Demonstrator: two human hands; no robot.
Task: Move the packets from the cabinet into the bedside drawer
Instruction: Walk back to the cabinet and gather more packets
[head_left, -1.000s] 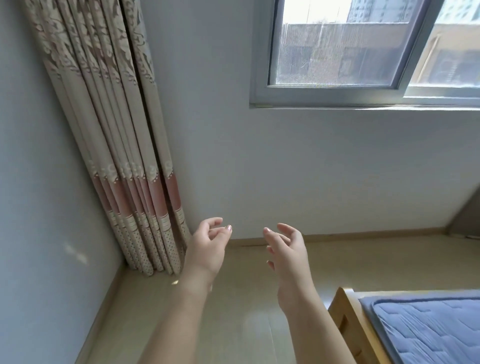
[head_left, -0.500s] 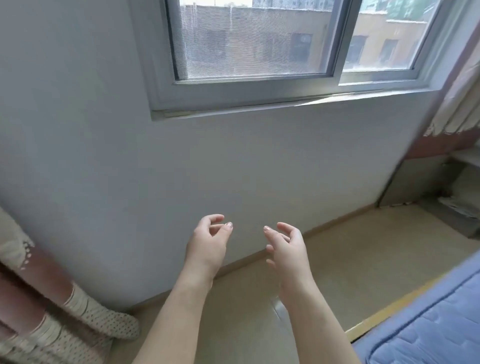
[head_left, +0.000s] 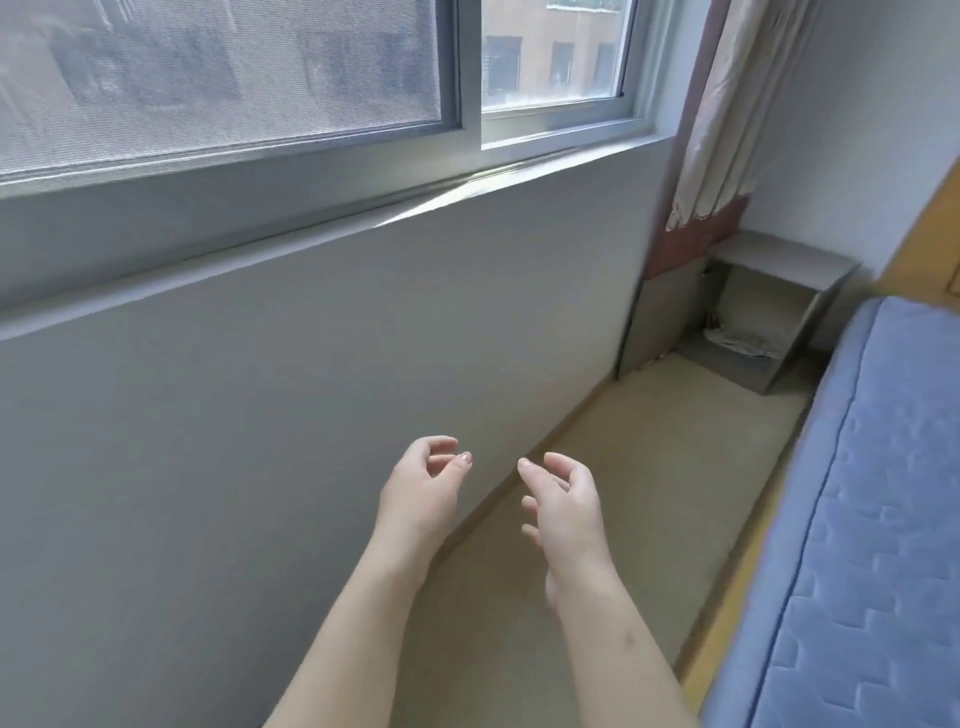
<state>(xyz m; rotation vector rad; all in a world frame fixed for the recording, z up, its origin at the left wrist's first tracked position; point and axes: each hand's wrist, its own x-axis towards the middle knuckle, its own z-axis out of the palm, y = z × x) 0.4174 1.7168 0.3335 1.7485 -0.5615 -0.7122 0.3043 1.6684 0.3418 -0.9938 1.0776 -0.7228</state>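
Observation:
My left hand (head_left: 423, 486) and my right hand (head_left: 563, 499) are raised side by side in front of me, palms turned toward each other, fingers loosely curled, holding nothing. Far off at the upper right a grey bedside cabinet (head_left: 779, 260) stands in the corner next to the bed. Its open lower compartment holds a pale crumpled packet (head_left: 740, 340). No drawer can be made out from here.
A white wall (head_left: 311, 389) with a window (head_left: 234, 78) fills the left. A blue mattress (head_left: 872, 519) on a wooden frame runs along the right. A strip of beige floor (head_left: 649, 467) leads between them to the cabinet. A curtain (head_left: 719, 104) hangs above it.
The view has swung to the right: the left curtain has dropped out of sight and the bedside cabinet and more of the bed have come in. Both hands keep the same pose.

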